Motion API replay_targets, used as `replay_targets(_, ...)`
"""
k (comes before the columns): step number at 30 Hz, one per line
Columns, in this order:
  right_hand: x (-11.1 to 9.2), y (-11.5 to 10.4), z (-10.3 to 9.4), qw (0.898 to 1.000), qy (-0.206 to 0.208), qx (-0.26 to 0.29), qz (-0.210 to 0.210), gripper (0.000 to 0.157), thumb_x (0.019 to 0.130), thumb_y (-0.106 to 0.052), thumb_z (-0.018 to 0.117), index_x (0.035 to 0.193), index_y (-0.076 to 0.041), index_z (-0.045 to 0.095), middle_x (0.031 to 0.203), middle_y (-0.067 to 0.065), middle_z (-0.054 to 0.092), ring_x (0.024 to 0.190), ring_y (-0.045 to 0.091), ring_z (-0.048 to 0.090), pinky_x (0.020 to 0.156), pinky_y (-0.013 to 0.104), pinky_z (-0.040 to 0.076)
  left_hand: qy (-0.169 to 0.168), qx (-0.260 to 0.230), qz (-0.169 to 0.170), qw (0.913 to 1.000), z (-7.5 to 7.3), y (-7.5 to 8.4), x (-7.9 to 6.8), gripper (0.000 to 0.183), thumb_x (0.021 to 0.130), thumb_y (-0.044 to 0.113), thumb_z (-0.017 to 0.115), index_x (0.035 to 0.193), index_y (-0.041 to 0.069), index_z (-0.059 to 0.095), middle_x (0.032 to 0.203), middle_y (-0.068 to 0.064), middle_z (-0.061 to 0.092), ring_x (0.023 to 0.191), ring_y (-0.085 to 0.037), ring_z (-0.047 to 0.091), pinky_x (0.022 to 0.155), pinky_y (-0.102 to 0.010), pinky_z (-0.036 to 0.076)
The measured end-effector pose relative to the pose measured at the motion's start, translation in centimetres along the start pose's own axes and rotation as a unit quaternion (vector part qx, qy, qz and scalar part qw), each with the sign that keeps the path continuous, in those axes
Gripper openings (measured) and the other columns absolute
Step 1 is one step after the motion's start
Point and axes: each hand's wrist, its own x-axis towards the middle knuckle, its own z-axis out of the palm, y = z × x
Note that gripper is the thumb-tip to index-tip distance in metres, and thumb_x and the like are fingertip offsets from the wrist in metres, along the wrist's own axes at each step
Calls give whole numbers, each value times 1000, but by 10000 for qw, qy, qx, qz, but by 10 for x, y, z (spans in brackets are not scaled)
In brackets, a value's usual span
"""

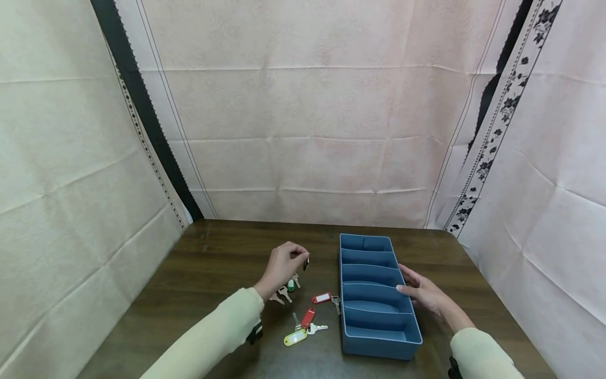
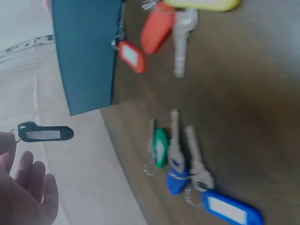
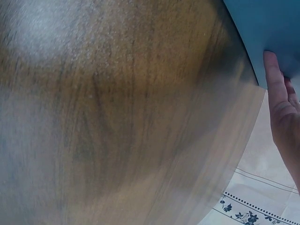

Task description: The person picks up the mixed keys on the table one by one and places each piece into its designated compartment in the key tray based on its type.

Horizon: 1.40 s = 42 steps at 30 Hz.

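My left hand (image 1: 285,263) is raised over the table and pinches a dark key tag (image 2: 47,134) by its ring; the tag hangs free, with a white label on it. Any key on that ring is hidden. The right hand (image 1: 428,296) rests against the right side of a blue compartment box (image 1: 379,350), its thumb at the rim and its fingers straight along the outer wall. Below the left hand lie keys with a green tag (image 2: 161,147) and two blue tags (image 2: 229,209).
Between the left forearm and the box lie keys with two red tags (image 1: 308,317) and a yellow tag (image 1: 295,337). The box's visible compartments hold nothing. Cloth sheets (image 1: 303,131) hang behind and beside the brown wooden table (image 1: 227,242).
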Motion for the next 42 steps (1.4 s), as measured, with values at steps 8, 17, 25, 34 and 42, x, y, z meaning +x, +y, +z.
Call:
replay_targets(8,-1,1,-4,10000,51,-51,-34,77,100,-26,62,159,-12,16,156,29,24,134,50,39,95,59,46,226,-92,166,9996,14,17,33,7,94,20,70,92,15,73,94,2,66,83,-13,59,74,-32,50)
replay_targets(17,-4,3,-7,10000,62,56,-53,76,99,-24,62,159,-13,18,157,26,26,134,50,39,96,59,45,321,-414,158,9985,40,31,63,10,94,20,70,94,11,75,94,1,67,90,-16,60,81,-35,50)
replay_targets(25,-6,3,-10,9999,9,82,-120,75,100,-23,62,159,-11,18,156,28,25,134,49,40,95,59,46,387,-908,-65,9951,62,42,89,11,94,19,70,94,9,76,91,1,69,85,-15,59,77,-31,50)
replay_targets(34,-5,3,-7,9999,64,100,-86,73,100,-21,62,158,-11,20,155,28,29,132,49,42,93,58,47,302,-1043,-360,9934,86,54,105,13,94,20,70,95,9,76,88,1,68,81,-15,58,71,-30,49)
replay_targets(42,-3,5,-4,9998,15,147,-142,70,100,-20,60,158,-11,22,154,29,30,131,48,44,92,57,48,241,-966,-576,9934,101,54,108,16,95,22,69,95,8,77,87,3,67,81,-15,57,73,-30,49)
